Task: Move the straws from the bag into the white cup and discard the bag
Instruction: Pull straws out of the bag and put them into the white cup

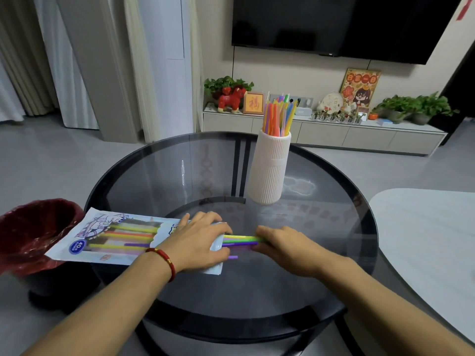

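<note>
At the far left edge, beside the counter (321,265), a bin lined with a red bag (33,232) stands on the floor, close under the overhanging end of the straw bag (108,237). That bag lies flat on the glass; its printed label shows a blue badge reading "40" and a cartoon figure, while the other writing is too blurred to read. Several straws are visible inside through the clear window. The left hand (198,242), a red cord at the wrist, presses flat on the bag's open end with its fingers spread. Just right of it, the right hand (285,250) has its fingers closed on a small bunch of green and purple straws (241,240) half out of the mouth. One short purple straw (232,257) lies loose on the glass near the bag; it could roll away on the smooth surface. A quick pull could also drag the bag along or scatter the remaining straws. Farther off, the ribbed white cup (270,170) already holds many straws; being tall, it might tip if knocked.
</note>
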### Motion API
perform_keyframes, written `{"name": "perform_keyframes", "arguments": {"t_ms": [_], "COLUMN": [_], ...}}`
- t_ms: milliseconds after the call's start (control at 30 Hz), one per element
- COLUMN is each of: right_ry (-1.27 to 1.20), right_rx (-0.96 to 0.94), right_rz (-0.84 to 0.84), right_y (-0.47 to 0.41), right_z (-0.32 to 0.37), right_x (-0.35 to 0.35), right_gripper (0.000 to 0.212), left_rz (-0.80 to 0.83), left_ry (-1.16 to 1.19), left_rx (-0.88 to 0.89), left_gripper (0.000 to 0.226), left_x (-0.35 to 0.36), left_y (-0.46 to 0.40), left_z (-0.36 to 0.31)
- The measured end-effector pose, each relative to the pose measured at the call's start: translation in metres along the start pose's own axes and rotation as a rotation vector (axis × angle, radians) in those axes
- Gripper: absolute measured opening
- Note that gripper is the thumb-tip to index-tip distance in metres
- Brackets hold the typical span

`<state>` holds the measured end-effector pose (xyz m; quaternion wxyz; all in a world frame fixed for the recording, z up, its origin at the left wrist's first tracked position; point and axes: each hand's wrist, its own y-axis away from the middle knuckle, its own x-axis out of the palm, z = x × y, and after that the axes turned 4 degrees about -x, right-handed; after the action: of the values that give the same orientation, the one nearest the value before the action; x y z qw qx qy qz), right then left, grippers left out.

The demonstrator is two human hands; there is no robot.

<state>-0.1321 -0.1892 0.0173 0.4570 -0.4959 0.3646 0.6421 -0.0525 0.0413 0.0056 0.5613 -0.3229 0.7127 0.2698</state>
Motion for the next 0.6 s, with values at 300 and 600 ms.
{"name": "perform_keyframes", "arguments": {"t_ms": [300, 600], "right_ry": [-0.993, -1.595], "right_rx": [0.162, 0.204], "right_rz": [-0.084, -0.306], "right_y": [0.025, 0.01], "right_z": [-0.04, -0.027], "right_x": [-0.019, 0.005], "right_gripper": [0.017, 0.047], "left_rz": [0.029, -0.074], "left_ry": [-0.061, -0.088], "left_rx": [0.017, -0.02], "left_gripper": [0.031, 0.019], "left_x": [0.0, 0.001], "left_y": [-0.005, -0.006], "left_z": [-0.01, -0.026]}}
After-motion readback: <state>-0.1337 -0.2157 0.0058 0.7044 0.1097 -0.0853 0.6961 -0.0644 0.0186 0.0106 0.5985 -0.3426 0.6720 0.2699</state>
